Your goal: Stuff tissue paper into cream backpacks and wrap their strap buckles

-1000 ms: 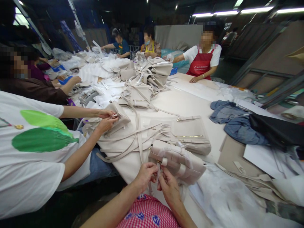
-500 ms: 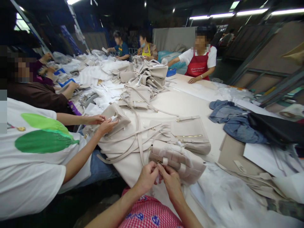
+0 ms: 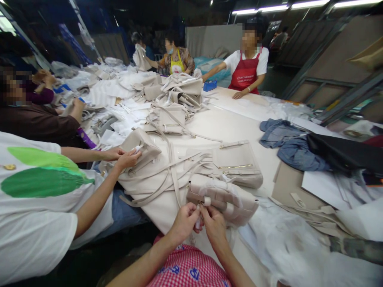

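Handbag [image 3: 224, 197], pale beige, rests at the near side of the table [image 3: 227, 129], its strapped face tipped toward the person. The left hand [image 3: 186, 221] and the right hand [image 3: 214, 224] meet beside that face, thumbs and fingertips pinching a white strip [image 3: 198, 222] close to a small gold-coloured fitting [image 3: 200, 202]; the fingers cover much of the strip, so how it is fastened cannot be told. Good work here probably means one hand steadying the strip right by the fitting while the other makes small, even moves, with little pull on the panel behind. Nails are best kept off the metal, which could scratch. A second bag [image 3: 237, 163] lies just behind, with loose straps [image 3: 174, 179] to the left, so short wrist movements would suit better than wide sweeps of the arms.
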`<state>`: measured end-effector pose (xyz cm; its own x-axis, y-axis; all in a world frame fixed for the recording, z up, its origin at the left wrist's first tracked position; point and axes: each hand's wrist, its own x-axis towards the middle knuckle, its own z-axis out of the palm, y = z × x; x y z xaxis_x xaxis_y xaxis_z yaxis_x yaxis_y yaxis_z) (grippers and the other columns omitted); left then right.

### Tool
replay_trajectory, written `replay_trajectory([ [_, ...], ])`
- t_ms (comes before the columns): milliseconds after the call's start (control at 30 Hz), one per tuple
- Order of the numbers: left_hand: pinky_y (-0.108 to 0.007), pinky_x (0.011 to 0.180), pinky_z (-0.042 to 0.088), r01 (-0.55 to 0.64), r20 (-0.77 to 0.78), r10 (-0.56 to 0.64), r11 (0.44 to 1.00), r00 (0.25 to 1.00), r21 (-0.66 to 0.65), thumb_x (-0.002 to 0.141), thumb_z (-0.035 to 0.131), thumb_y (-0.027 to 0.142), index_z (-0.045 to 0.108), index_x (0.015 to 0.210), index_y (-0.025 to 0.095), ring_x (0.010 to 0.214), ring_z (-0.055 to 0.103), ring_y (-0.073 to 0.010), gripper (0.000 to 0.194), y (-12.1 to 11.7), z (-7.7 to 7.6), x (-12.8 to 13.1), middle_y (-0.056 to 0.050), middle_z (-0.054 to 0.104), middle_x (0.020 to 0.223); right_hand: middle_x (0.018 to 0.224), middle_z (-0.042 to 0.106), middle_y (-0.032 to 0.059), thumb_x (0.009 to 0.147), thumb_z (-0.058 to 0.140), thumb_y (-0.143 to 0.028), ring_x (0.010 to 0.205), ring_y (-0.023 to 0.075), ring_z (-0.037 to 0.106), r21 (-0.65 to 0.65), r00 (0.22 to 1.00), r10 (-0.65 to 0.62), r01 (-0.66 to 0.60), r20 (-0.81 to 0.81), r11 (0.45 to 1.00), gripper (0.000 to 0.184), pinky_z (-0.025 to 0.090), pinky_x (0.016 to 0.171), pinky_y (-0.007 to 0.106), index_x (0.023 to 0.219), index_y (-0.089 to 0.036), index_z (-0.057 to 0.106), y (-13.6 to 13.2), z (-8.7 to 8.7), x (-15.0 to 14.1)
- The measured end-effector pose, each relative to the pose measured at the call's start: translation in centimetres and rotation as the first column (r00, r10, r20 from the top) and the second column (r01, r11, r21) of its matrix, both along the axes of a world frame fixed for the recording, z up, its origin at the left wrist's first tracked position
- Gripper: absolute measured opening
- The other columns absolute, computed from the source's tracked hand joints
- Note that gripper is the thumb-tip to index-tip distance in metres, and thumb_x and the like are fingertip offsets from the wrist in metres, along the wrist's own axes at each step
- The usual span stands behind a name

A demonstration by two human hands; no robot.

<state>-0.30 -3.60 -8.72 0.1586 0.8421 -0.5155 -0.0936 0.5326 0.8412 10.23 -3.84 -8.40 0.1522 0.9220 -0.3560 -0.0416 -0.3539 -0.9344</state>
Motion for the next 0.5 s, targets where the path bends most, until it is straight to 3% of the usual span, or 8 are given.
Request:
replay_trajectory([
  [100,-0.02,0.042,0.04,-0.066,0.106,0.085,0.982,0.991,-0.174,0.061,0.068,0.053,0.051,0.073,0.017,0.046,0.053,-0.0104,0.042,-0.1,0.7,-0.2,0.002,0.058,0.054,0.047,0.052,-0.0033,0.075,0.053,-0.048,0.047,0.0147,0.044,-0.006,1.0,-0.014,0.014,0.024,1.0,0.031,0.036,0.05,0.027,0.064,-0.02,0.06,0.3,0.1,-0.5],
  [167,-0.02,0.042,0.04,-0.083,0.095,0.107,0.971,0.99,-0.225,0.058,0.071,0.051,0.054,0.074,0.015,0.046,0.052,-0.0094,0.043,0.0,1.1,-0.4,0.002,0.058,0.056,0.053,0.057,-0.0014,0.076,0.052,-0.046,0.054,0.0153,0.049,-0.004,0.998,-0.027,0.028,0.048,1.0,0.03,0.039,0.056,0.027,0.064,-0.019,0.061,0.5,0.3,-0.9],
  [233,-0.02,0.043,0.04,-0.088,0.022,0.093,0.981,0.995,-0.17,0.058,0.072,0.051,0.056,0.075,0.014,0.046,0.05,-0.0084,0.043,0.5,1.2,-0.6,0.002,0.058,0.056,0.059,0.06,0.0,0.075,0.053,-0.044,0.06,0.0155,0.052,-0.008,0.998,-0.027,0.027,0.065,1.0,0.029,0.041,0.061,0.027,0.065,-0.018,0.062,0.6,0.5,-1.0],
  [300,-0.019,0.043,0.038,-0.053,-0.02,0.051,0.996,0.998,-0.072,0.06,0.072,0.051,0.054,0.069,0.015,0.043,0.046,-0.0071,0.04,1.2,1.0,-0.6,0.005,0.053,0.052,0.062,0.063,0.0003,0.075,0.054,-0.044,0.057,0.0145,0.053,-0.034,0.999,0.014,-0.012,0.047,0.999,0.029,0.042,0.056,0.026,0.067,-0.018,0.065,0.4,0.9,-0.2],
  [400,-0.016,0.036,0.024,0.019,-0.033,-0.017,0.998,0.999,0.055,0.063,0.069,0.052,0.046,0.058,0.017,0.036,0.031,-0.0038,0.042,2.4,0.5,-0.3,0.009,0.04,0.043,0.062,0.065,0.0006,0.072,0.058,-0.046,0.048,0.0126,0.052,-0.084,0.996,0.084,-0.086,-0.022,0.993,0.032,0.041,0.047,0.024,0.074,-0.017,0.07,-2.0,2.2,3.4],
  [500,-0.016,0.036,0.018,0.033,-0.036,-0.031,0.998,0.999,0.058,0.062,0.07,0.051,0.048,0.062,0.017,0.035,0.028,-0.0033,0.041,2.9,0.3,-0.2,0.009,0.04,0.045,0.066,0.066,0.0026,0.074,0.058,-0.05,0.054,0.0136,0.055,-0.122,1.0,-0.019,0.019,0.005,0.992,0.036,0.044,0.054,0.025,0.079,-0.017,0.072,-8.2,3.6,10.1],
])
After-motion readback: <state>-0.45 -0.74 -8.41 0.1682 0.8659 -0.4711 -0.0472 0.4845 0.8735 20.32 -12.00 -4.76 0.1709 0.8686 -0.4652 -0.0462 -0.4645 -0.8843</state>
